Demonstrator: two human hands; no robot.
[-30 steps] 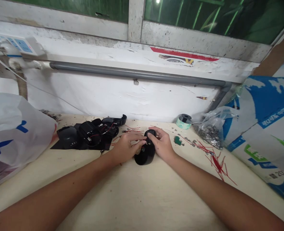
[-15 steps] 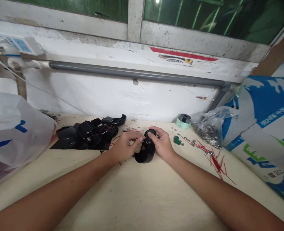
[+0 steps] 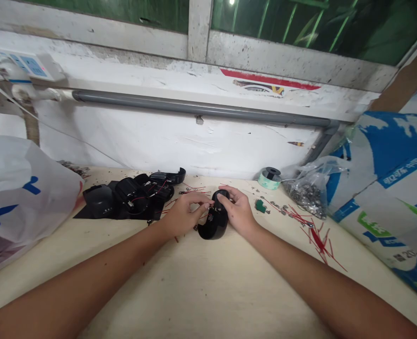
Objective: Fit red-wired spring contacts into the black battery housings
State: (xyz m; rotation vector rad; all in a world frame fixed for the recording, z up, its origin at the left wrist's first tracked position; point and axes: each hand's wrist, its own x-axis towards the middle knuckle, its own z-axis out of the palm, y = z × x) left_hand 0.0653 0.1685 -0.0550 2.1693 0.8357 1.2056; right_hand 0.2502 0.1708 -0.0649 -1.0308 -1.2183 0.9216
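Observation:
A rounded black plastic housing stands on the pale tabletop in the middle of the head view, its hollow inside turned toward me. Around its right side and upper end my right hand is closed, with the thumb pressing on the inner face. From the left, my left hand reaches to the housing's upper part, thumb and forefinger pinched together at its edge. Whatever small piece lies between those fingertips is too small to make out. Red wires and small metal bits lie behind the left hand.
More black housings are piled on a dark sheet at left, beside a white plastic bag. To the right lie a green piece, red wires, a tape roll, a bag of metal parts and a blue-white carton.

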